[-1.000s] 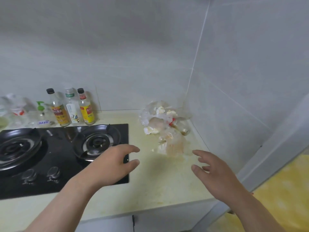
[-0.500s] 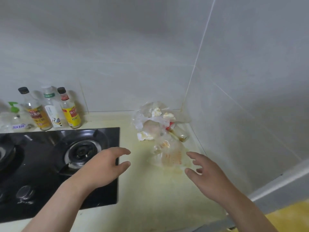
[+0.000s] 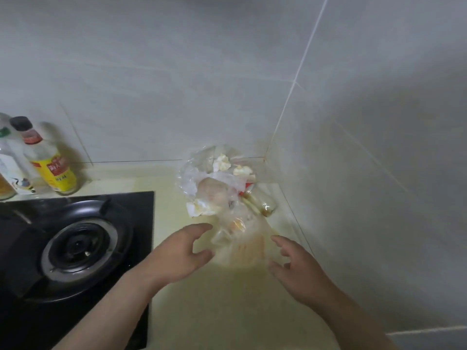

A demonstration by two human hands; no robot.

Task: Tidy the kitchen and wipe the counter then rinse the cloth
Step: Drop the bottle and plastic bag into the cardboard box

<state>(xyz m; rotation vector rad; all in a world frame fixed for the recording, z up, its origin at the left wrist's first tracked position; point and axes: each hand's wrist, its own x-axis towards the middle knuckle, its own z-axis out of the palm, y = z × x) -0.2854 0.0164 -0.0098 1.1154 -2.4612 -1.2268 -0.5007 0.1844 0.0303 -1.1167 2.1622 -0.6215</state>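
Bottles point(image 3: 54, 170) stand far left behind the black hob point(image 3: 75, 248). Left hand point(image 3: 177, 256), fingers spread and holding nothing, flanks the clear rubbish bag point(image 3: 217, 190) lying in the worktop point(image 3: 214, 311) corner. Right hand point(image 3: 300, 269), likewise spread and empty, hovers just beside it.

Clear crinkled plastic bag point(image 3: 227, 188), glossy black glass hob point(image 3: 136, 213), smooth pale counter point(image 3: 214, 299), matt tiles point(image 3: 177, 84).
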